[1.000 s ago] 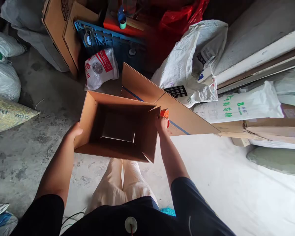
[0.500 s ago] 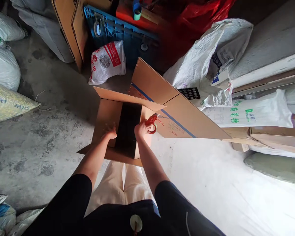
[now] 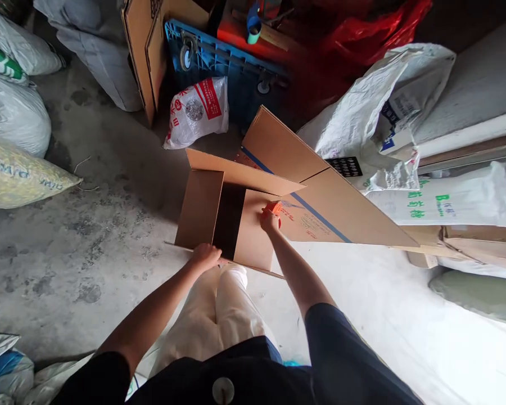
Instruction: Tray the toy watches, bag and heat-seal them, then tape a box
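An open cardboard box stands on the floor in front of my legs. Its left and right flaps are folded inward, with a dark gap between them, while the far flap stands up. My left hand is closed over the top edge of the near flap. Red-handled scissors are gripped in my right hand, which is over the outer side of the right flap. The blades point right, and part of the handles is hidden by my fingers.
Flattened cardboard with a blue stripe lies right of the box. Beyond are a red-and-white bag, a blue wheeled platform and a white woven sack. Stuffed sacks stand at the left.
My left hand has moved from the left flap to the near flap's edge. The right flap has come inward, narrowing the dark gap. The scissors are still in my right hand.
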Available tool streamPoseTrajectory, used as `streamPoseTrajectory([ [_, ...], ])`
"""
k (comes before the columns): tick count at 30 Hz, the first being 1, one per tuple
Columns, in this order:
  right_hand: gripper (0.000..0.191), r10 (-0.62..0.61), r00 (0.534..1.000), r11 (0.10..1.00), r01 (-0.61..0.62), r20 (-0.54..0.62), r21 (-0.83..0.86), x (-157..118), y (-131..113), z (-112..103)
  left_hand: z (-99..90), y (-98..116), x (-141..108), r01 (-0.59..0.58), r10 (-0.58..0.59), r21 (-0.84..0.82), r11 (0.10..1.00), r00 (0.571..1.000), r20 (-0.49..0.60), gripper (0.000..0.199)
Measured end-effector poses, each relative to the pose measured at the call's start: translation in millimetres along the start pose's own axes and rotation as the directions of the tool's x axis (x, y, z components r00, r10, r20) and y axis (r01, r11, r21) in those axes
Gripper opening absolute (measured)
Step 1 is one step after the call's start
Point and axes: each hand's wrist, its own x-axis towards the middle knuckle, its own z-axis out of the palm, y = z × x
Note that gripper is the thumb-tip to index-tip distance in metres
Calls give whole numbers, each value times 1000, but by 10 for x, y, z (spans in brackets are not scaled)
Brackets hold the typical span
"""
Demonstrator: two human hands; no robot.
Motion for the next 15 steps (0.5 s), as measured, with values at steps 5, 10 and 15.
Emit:
streamPoseTrajectory([
  [5, 50, -149, 988, 976, 155, -48, 155, -249, 337, -564, -308, -209, 812, -74, 74, -1, 997, 997, -37, 58],
  [10, 55, -466, 783, 870, 491, -412, -50, -118, -79, -1167, -331, -410, 1128, -43, 39, -49, 998, 995, -86, 57],
  [15, 41, -659, 701, 749, 578, -273, -325, 680, -1144, -1348, -169, -594, 1225, 32, -56, -103, 994, 970, -238, 75],
])
